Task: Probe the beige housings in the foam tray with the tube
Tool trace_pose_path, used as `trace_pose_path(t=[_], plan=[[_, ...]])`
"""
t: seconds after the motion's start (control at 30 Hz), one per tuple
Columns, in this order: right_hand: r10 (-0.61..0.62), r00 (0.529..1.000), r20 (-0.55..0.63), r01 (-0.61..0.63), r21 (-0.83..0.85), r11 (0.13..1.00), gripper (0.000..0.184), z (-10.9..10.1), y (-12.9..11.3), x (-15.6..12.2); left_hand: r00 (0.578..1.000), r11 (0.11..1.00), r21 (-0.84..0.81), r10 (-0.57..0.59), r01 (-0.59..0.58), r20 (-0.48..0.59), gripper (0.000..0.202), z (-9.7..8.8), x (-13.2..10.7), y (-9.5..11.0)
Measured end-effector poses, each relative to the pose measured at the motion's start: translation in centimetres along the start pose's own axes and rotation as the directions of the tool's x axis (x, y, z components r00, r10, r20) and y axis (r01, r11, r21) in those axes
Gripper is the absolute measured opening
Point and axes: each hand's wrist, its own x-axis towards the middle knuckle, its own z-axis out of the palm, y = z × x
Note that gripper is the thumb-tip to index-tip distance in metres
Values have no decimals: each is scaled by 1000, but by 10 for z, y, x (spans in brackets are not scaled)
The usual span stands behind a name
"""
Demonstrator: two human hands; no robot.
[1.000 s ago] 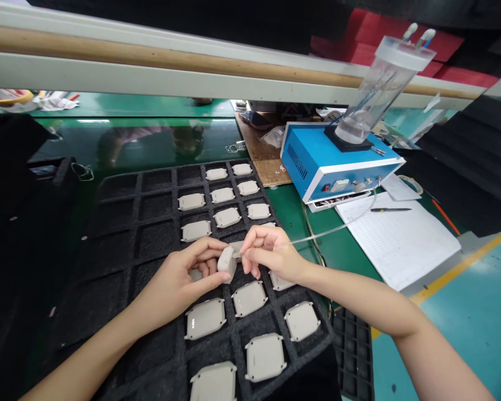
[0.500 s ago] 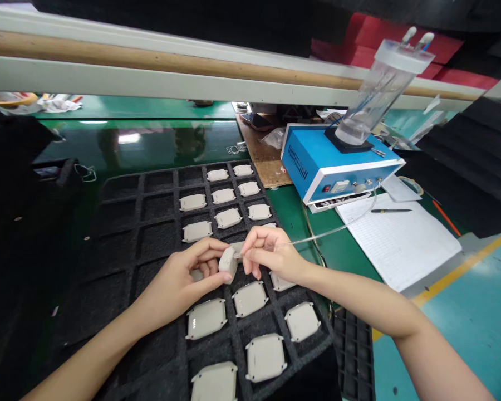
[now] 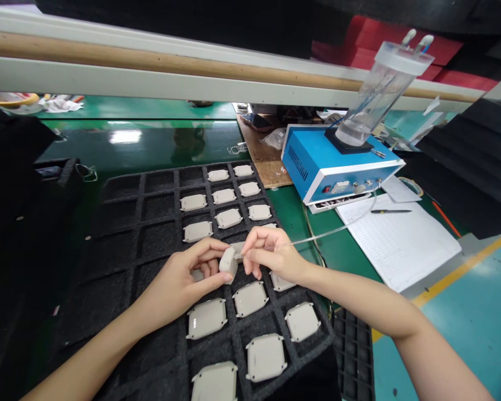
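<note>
Grey casings (image 3: pixel 249 298) in black foam tray (image 3: pixel 121 245); green tabletop (image 3: pixel 150 142); blue-white box (image 3: pixel 338 167); clear cylinder (image 3: pixel 378 89); white ruled sheet (image 3: pixel 401 239).

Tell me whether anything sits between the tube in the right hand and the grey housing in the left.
Nothing visible does. The right hand pinches the clear tube, its tip right at the grey housing that the left hand holds above the foam tray.

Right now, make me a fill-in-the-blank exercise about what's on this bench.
The left hand holds a grey casing over the ____ foam tray.
The right hand pinches a clear tube that runs to the ____ box.
A pen lies on the ____ sheet.
Missing words: black, blue, white.
</note>
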Motion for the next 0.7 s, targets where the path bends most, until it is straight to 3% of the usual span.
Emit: trace_pose_path(t=[0.7], plan=[[-21, 1000, 19, 20, 11, 1000, 6, -1, 2, 0, 1000, 1000, 11, -4, 4, 14, 32, 0, 0, 1]])
